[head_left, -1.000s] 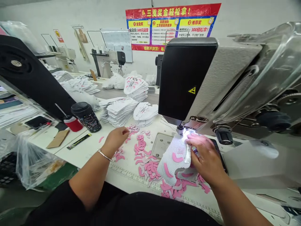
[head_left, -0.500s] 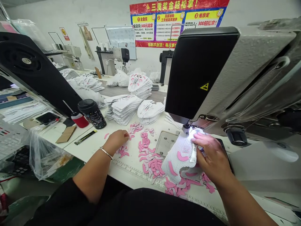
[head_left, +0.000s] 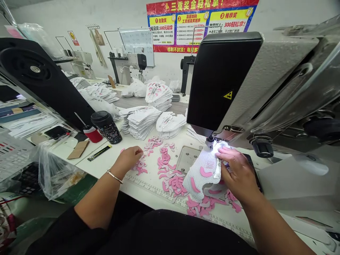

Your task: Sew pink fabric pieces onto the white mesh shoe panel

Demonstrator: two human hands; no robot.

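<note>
My right hand (head_left: 237,171) grips a white mesh shoe upper (head_left: 198,173) with pink curved patches, its fingertips beside the lit presser foot (head_left: 209,141) of the sewing machine (head_left: 225,81). Part of the upper lies under the machine head, and the needle point cannot be made out. To the left, my left hand (head_left: 128,159) is just above the table with thumb and fingers pinched together. Whatever may be between those fingertips is too small to tell. Loose pink curved pieces (head_left: 172,182) lie scattered between my hands and beneath the upper's lower edge.
Stacks of white uppers (head_left: 145,122) stand behind the pink pieces. At left are a black tumbler (head_left: 106,127), a red-handled tool (head_left: 91,134), cardboard (head_left: 78,149) and a clear plastic bag (head_left: 53,177). A ruler tape (head_left: 148,190) runs along the table's front edge.
My left hand has drawn slightly left, away from the small pink pile at its fingertips. My right hand and the upper stay by the presser foot. The whole view has shifted slightly.
</note>
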